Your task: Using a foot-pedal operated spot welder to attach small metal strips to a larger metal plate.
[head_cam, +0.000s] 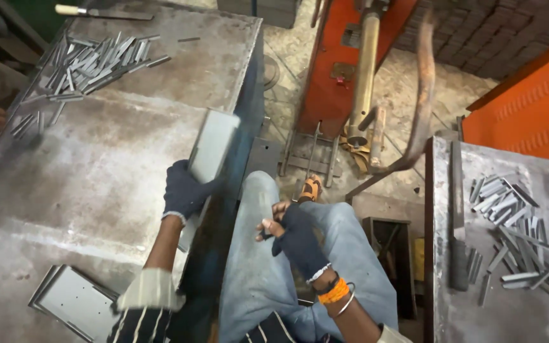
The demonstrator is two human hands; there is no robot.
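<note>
Our left hand (184, 190), in a dark glove, is wrapped around the lower end of a flat grey metal plate (214, 145) at the right edge of the steel workbench (96, 178). Fingers curl over the plate's near end; thumb side faces us. From the hand the plate runs toward 1 o'clock, its long axis tilted slightly right of upright, upper corner sitting over the bench edge. The plate looks dull grey, smooth, rectangular, with a folded lip along one long side.

Our right hand (293, 235), in a fingerless dark glove, rests on the right thigh, fingers loosely curled; whether it pinches anything small we cannot tell. It lies at about 4 o'clock from the plate, well apart. The left hand is plainly the nearer one.

A second plate (74, 302) with small holes lies flat at 7 o'clock from the left hand. A heap of narrow metal strips (90, 63) sits at 11 o'clock, far side of the bench.
</note>
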